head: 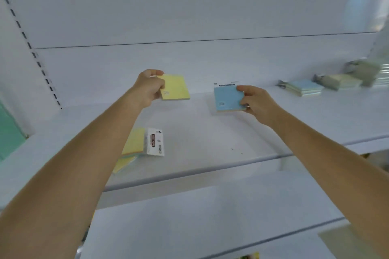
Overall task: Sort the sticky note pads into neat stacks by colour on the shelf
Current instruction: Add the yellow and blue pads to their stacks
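My left hand grips a yellow sticky note pad by its left edge, held up above the white shelf. To the right, my right hand pinches a blue sticky note pad by its right edge, also lifted off the shelf. On the shelf below my left forearm lies a packaged pile of yellow pads with a white label, partly hidden by the arm. A small stack of blue pads rests at the back right of the shelf.
More pale pads and a blurred pack lie at the far right of the shelf. A slotted upright runs down the left side. A lower white shelf lies beneath. A green surface shows at the left edge.
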